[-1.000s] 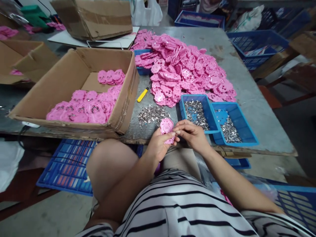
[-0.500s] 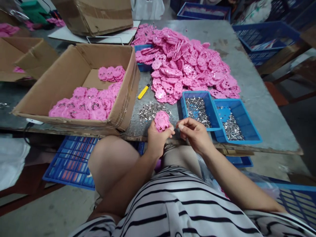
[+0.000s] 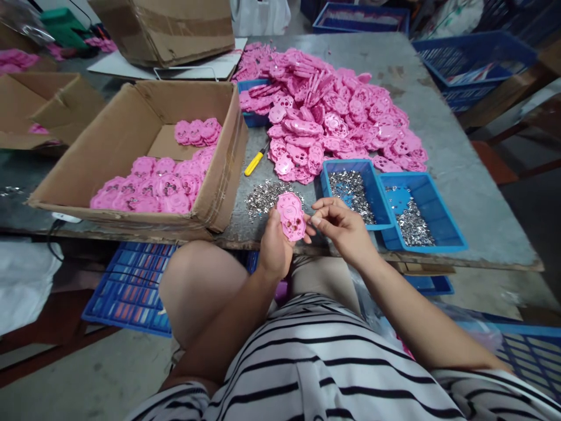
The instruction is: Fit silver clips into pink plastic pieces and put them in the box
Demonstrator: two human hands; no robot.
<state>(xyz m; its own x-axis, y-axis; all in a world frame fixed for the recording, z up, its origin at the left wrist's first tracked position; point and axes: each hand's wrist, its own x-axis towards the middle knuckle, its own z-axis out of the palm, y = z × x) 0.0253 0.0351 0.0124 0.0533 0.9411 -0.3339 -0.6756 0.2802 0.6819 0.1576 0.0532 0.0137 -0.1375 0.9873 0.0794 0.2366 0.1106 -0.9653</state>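
At surface edge, left hand grip clamped on pink part, now turned, right hand pinched together, closer than before; metal bits, blue trays beside.

**The tally**

Two hands: the left hand and the right hand, with one pink part in the left. Three blue trays: middle tray, right tray, half-buried tray. Three cardboard boxes: filled box, left box, far box. One yellow-handled tool, one heap of metal bits, one pile of pink parts.
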